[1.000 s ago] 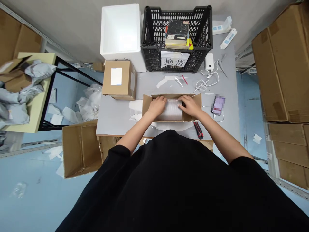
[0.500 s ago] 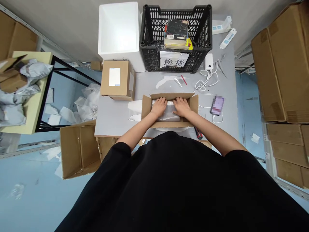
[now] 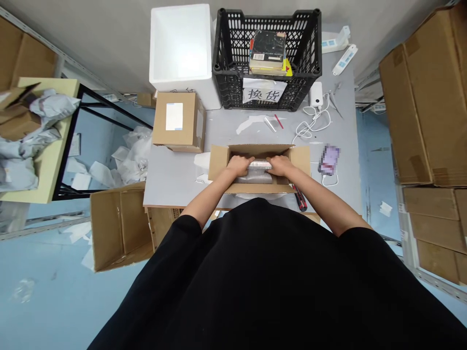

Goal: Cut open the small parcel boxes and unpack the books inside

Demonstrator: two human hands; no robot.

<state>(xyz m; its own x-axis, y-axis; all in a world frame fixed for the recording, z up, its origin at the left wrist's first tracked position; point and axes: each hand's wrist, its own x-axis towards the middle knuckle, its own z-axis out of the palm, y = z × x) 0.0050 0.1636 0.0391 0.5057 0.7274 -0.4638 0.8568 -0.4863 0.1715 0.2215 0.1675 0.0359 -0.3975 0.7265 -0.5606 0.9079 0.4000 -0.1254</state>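
Observation:
An open cardboard box [image 3: 255, 188] stands at the front of the grey table, its flaps spread out. Inside it lies a package in clear wrap [image 3: 259, 177]. My left hand [image 3: 240, 166] and my right hand [image 3: 280, 166] reach into the box from either side, fingers closed on the two ends of a flat pale item [image 3: 260, 164] at the package's back edge. Whether that item is part of the package I cannot tell. A red and black cutter [image 3: 300, 200] lies just right of the box, by my right forearm.
Behind are a black crate [image 3: 228, 80] with books, a white foam box [image 3: 178, 80] and a closed carton [image 3: 175, 119]. A phone [image 3: 329, 159] and white cables lie right. An open carton [image 3: 122, 228] stands left of the table [image 3: 171, 187].
Both hands have drawn their fingers in around the pale item, which now shows raised between them. The side flaps of the box have swung further outward.

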